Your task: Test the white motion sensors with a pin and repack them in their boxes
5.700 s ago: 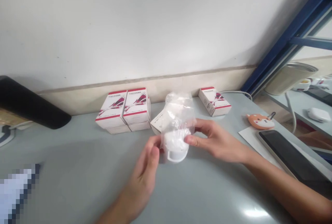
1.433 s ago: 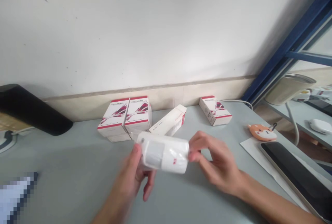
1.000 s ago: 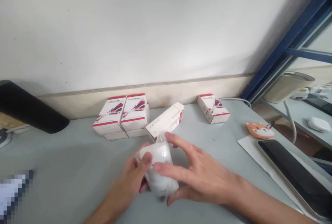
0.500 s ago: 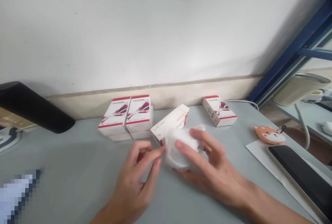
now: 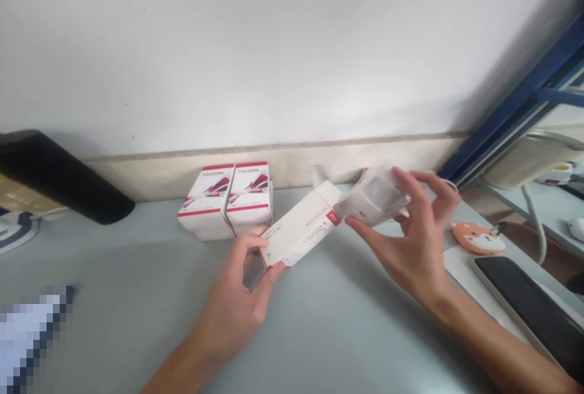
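My left hand [image 5: 246, 284] grips the lower left end of a slim white carton [image 5: 298, 224] between thumb and fingers. The carton has red trim and a barcode, lies slanted, and a flap stands open at its far right end. My right hand [image 5: 420, 233] holds a white device in a translucent plastic bag [image 5: 376, 196], thumb below and fingers above. The bag's left edge is right beside the carton's open end; blur hides whether they touch. Two stacks of red-and-white boxes [image 5: 249, 190] stand left of the carton.
A black cylinder-like object [image 5: 68, 178] leans at the back left. At the right lie a phone [image 5: 524, 303], white paper [image 5: 479, 290] and an orange animal-faced item [image 5: 479, 238]. The wall [image 5: 274, 65] rises behind the desk; another box is mostly hidden behind the bagged device.
My left hand has closed on the carton, which is now tilted up slightly. My right hand has carried the bagged device up and to the right, covering the box at the back right.
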`<action>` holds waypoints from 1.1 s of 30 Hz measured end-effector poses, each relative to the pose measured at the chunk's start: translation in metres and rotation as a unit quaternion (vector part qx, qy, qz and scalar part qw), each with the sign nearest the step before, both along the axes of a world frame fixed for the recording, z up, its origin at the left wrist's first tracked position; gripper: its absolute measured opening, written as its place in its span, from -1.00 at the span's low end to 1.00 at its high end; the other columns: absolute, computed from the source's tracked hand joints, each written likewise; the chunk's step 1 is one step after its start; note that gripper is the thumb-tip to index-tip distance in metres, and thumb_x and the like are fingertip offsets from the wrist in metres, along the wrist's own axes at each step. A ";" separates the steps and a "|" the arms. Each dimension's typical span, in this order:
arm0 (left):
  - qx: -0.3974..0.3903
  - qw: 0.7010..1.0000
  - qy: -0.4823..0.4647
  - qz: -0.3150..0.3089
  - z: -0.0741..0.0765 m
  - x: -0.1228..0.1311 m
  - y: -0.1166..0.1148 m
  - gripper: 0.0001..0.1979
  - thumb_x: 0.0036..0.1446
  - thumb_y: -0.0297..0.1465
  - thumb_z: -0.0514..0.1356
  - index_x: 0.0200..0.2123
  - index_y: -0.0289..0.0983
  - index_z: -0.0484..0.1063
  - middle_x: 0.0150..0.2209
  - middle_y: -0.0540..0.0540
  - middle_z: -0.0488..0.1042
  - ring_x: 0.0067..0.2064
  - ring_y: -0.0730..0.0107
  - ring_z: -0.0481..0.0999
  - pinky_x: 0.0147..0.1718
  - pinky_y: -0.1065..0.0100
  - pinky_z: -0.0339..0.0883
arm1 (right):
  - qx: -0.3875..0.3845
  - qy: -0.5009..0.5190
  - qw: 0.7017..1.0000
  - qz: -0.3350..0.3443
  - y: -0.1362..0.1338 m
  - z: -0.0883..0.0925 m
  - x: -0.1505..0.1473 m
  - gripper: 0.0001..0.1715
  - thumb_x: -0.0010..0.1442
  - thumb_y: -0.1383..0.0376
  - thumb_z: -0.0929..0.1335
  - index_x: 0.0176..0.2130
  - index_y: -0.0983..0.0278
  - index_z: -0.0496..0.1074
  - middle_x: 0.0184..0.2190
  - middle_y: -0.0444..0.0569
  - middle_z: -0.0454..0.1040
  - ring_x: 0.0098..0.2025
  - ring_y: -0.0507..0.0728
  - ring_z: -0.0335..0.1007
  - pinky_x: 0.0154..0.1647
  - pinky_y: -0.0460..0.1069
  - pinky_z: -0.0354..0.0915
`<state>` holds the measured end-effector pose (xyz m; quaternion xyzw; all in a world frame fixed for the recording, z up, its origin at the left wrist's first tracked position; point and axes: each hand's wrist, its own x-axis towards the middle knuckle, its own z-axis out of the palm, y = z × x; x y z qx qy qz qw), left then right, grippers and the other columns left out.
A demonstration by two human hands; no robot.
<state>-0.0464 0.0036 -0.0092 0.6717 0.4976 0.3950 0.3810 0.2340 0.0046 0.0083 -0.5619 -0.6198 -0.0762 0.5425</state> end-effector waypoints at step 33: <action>-0.155 0.971 -0.104 -0.147 0.011 0.007 -0.002 -0.62 0.37 -0.15 0.26 0.16 -0.09 0.30 0.23 -0.23 0.47 0.24 0.04 0.52 0.17 0.05 0.49 | 0.018 -0.067 0.964 0.257 -0.026 0.015 -0.022 -0.40 0.31 0.44 0.29 0.30 0.23 0.36 -0.05 0.06 0.57 0.31 0.36 0.36 0.28 0.36 0.37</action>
